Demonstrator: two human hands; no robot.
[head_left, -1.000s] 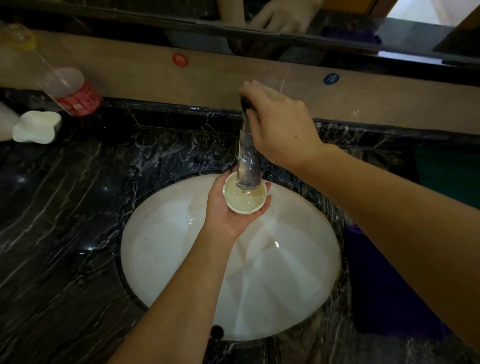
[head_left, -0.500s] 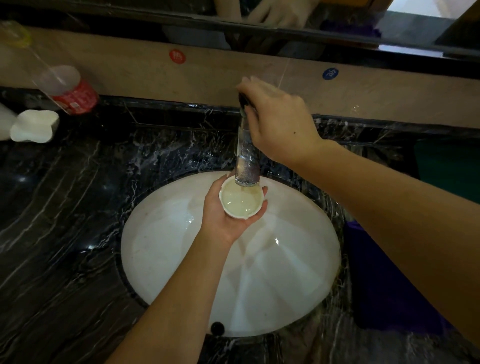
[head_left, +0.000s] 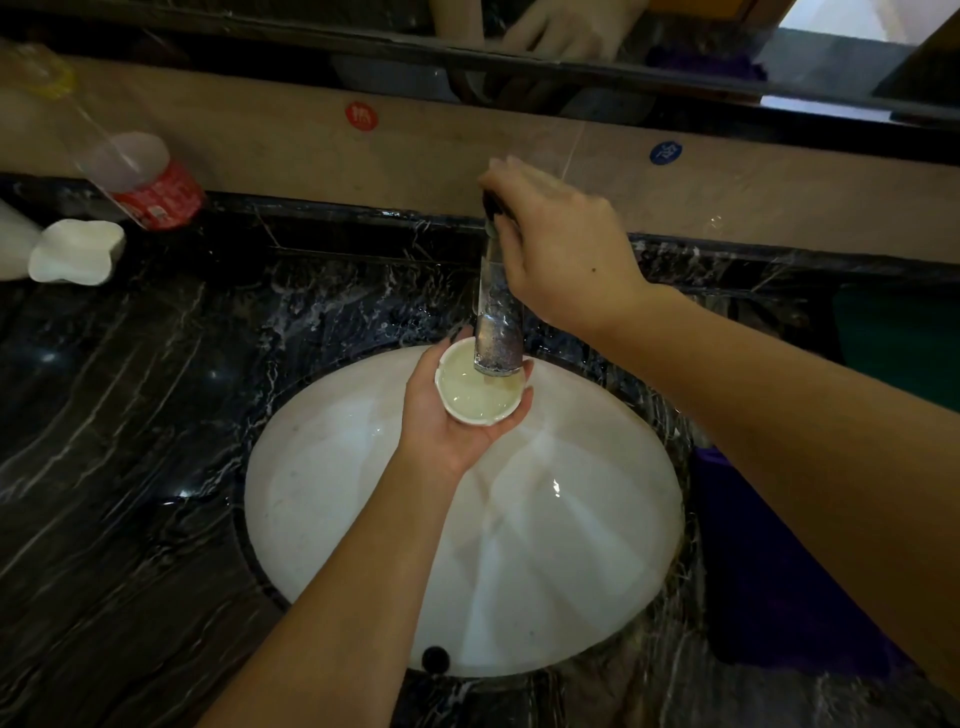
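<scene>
A small white cup (head_left: 470, 413) filled with pale liquid sits in my left hand (head_left: 441, 431), whose fingers curl round it from below. The cup is held right under the spout of the metal tap (head_left: 497, 332), over the back of the white sink basin (head_left: 363, 519). My right hand (head_left: 561, 249) lies over the tap's black handle with its fingers wrapped around it; the handle is mostly hidden under the hand.
Black marble counter (head_left: 130, 415) surrounds the basin. At the back left stand a tilted clear bottle with a red label (head_left: 150, 192) and a white soap-like object (head_left: 78, 252). A purple cloth (head_left: 779, 571) lies to the right of the basin. A mirror runs along the top.
The cup has stayed under the spout, shifting only slightly in my left hand. My right hand remains on the tap handle.
</scene>
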